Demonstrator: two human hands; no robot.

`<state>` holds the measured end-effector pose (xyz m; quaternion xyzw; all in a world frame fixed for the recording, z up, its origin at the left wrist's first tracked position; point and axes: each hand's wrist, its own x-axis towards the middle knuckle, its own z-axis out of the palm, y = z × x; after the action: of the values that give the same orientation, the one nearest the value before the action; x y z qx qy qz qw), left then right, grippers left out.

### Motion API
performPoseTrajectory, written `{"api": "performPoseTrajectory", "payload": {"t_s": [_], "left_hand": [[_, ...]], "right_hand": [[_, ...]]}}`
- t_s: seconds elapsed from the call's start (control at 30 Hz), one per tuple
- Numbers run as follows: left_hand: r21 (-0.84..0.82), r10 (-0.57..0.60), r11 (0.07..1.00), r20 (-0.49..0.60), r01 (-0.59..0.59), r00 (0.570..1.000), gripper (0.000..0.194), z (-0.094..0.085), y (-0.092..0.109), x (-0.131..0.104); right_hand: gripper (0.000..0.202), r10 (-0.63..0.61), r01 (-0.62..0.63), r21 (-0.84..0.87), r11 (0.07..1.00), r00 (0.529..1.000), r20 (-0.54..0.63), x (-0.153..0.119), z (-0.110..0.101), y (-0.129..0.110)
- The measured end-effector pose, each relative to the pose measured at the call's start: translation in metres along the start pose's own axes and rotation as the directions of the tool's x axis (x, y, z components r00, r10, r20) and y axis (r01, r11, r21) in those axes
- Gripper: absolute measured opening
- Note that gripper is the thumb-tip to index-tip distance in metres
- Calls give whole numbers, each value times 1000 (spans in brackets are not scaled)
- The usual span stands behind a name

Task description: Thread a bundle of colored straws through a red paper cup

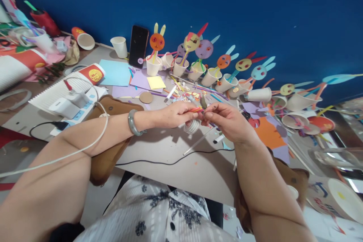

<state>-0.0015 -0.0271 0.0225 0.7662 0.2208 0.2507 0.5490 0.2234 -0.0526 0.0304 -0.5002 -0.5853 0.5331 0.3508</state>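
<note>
In the middle of the head view, my left hand (177, 114) is closed in a pinch on a small orange-red strip (196, 109); its material is too small to make out. My right hand (228, 121) meets it from the right, thumb and fingers pressed together near the strip's end. What lies between those right fingertips is hidden. Just below the hands sits a whitish round roll (193, 126). A thin white stick (197, 144) and a black-tipped marker (219, 138) lie on the table (170, 147) close by. Coloured paper scraps (188, 93) are scattered beyond the fingers.
Paper cups with rabbit-faced figures (157, 41) line the blue wall. A phone (138, 46) leans there. Purple, blue and orange paper (269, 132) lies around. At left are a power strip (93, 94) with chargers and a white cable; a black cord (170, 163) crosses the front.
</note>
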Motion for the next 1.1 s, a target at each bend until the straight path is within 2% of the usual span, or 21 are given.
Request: {"api": "performPoseTrajectory", "payload": {"t_s": [0.17,0.3,0.5,0.73,0.93,1.1], "left_hand": [[13,-13,1000,-22,14,1000,22,-1,-2,-1],[2,-21,1000,-15,21,1000,23,-3,-2,0],[-74,-70,995,12,71,997,27,-5,-5,1],[-144,-42,989,-26,38,999,24,-5,-5,2],[-54,2,999,-21,-3,1000,24,-4,-3,0],[51,62,997,14,-63,998,25,-3,-2,-1]], "right_hand": [[46,-81,62,-194,979,992,-93,-7,3,-7],[39,-154,105,-261,960,973,-174,-9,5,-5],[37,-167,125,-193,973,962,-218,-4,5,3],[42,-105,118,42,992,969,-223,4,4,7],[39,-126,114,-83,990,980,-155,0,6,10],[41,-62,63,-1,998,992,-111,0,11,13]]}}
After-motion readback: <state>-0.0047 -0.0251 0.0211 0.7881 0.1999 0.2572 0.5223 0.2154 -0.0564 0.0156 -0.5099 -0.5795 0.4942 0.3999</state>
